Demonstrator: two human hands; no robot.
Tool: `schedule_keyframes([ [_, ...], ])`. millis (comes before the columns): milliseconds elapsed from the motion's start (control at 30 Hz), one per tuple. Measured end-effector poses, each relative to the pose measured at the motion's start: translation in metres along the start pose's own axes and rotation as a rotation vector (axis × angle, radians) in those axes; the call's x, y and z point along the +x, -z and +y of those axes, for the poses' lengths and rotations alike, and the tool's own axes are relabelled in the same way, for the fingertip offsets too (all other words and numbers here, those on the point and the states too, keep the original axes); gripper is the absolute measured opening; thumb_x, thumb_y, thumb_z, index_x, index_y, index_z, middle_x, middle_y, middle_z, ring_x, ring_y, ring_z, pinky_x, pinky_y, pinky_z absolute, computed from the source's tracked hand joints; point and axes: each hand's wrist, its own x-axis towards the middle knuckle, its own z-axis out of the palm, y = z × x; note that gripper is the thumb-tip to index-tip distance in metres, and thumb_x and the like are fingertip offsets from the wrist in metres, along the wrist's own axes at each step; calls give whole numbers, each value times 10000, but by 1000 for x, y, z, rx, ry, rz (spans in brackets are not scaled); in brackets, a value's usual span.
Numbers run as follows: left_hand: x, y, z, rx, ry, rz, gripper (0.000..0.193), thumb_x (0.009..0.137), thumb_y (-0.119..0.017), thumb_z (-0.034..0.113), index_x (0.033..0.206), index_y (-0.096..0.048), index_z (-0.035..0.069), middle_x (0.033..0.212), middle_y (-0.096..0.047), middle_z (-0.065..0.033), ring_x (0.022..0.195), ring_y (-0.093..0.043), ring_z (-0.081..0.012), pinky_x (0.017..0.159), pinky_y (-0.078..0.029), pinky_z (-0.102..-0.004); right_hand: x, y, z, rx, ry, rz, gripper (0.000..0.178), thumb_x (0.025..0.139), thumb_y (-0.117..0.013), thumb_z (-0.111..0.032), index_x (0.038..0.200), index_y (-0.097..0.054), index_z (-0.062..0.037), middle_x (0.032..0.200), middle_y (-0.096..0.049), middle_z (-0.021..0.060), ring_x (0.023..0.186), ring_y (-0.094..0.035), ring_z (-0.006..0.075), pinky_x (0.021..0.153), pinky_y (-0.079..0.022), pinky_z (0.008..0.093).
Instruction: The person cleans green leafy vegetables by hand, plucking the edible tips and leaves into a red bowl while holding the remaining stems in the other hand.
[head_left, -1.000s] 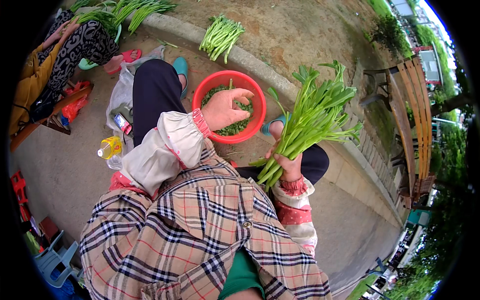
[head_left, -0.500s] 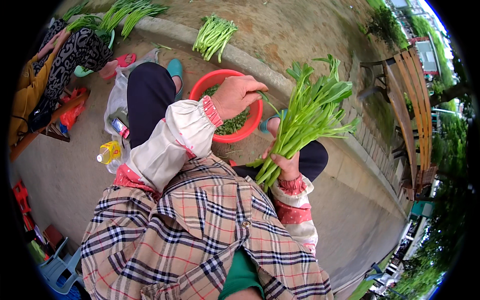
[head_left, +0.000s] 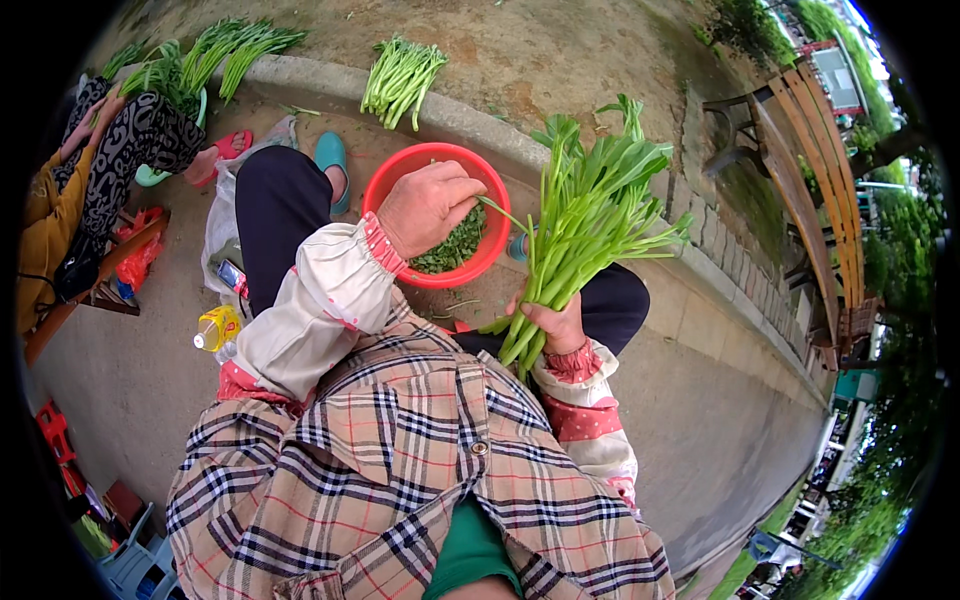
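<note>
My left hand (head_left: pixel 428 207) is over a red plastic basin (head_left: pixel 378 172), its fingertips pinched on a thin green stem (head_left: pixel 503 210) that reaches toward the bunch. Chopped or plucked green bits (head_left: pixel 455 248) lie in the basin, partly covered by that hand. In my right hand (head_left: pixel 557 322) is an upright bunch of long-stalked leafy greens (head_left: pixel 585 220), gripped low on the stalks. The bunch leans slightly right, its leaves spreading at the top above my right knee.
A pile of trimmed stalks (head_left: pixel 403 80) lies on the kerb (head_left: pixel 460 110), with more greens (head_left: pixel 240 50) further left. Beside my left leg are a plastic bag (head_left: pixel 222 205), a phone (head_left: pixel 233 277) and a yellow-labelled bottle (head_left: pixel 217 328). Another person (head_left: pixel 140 140) sits at left; a wooden bench (head_left: pixel 800 190) stands right.
My left hand has drawn left and slightly down over the basin, with the thin stem still pinched. The right hand keeps its hold on the bunch. The whole view has shifted a little.
</note>
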Motion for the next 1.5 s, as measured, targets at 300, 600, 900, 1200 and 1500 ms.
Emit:
schedule_keyframes([
  [300, 7, 8, 4, -9, -15, 78, 113, 764, -592, 15, 867, -633, -3, 789, -608, -77, 692, -601, -202, 624, -486, -292, -2, -3, 0, -88, -63, -21, 446, 647, -661, -44, 1049, -482, 26, 802, -582, 114, 678, -610, 242, 615, -503, 336],
  [600, 8, 15, -10, -897, 723, 233, 141, 797, -639, 52, 916, -668, -17, 701, -608, 0, 582, -504, -46, 535, -405, -185, -4, -3, 4, -31, -61, -29, 419, 653, -653, -29, 1029, -477, 27, 791, -587, 112, 677, -617, 236, 612, -513, 339],
  [900, -22, -26, -10, -313, 611, -241, 662, 723, -669, 14, 1333, -440, 131, 1068, -608, -132, 640, -598, -105, 632, -492, -228, -3, -5, 2, 63, 32, -42, 356, 663, -630, 5, 993, -499, 34, 775, -590, 112, 673, -619, 223, 610, -514, 326],
  [1200, 1, -1, 19, -413, 336, 96, 456, 766, -649, 90, 1211, -548, 102, 1086, -603, -108, 751, -636, -178, 692, -516, -298, -5, -5, 5, 7, -70, -18, 470, 640, -675, -48, 1057, -471, 26, 830, -571, 118, 688, -609, 247, 620, -501, 345],
  [1500, 6, -4, 13, 75, -35, 84, 214, 758, -640, 121, 968, -656, 86, 948, -631, -46, 855, -626, -210, 694, -522, -316, -4, -10, 1, -26, -66, -21, 447, 645, -669, -46, 1042, -478, 30, 788, -578, 114, 668, -606, 233, 609, -496, 332],
])
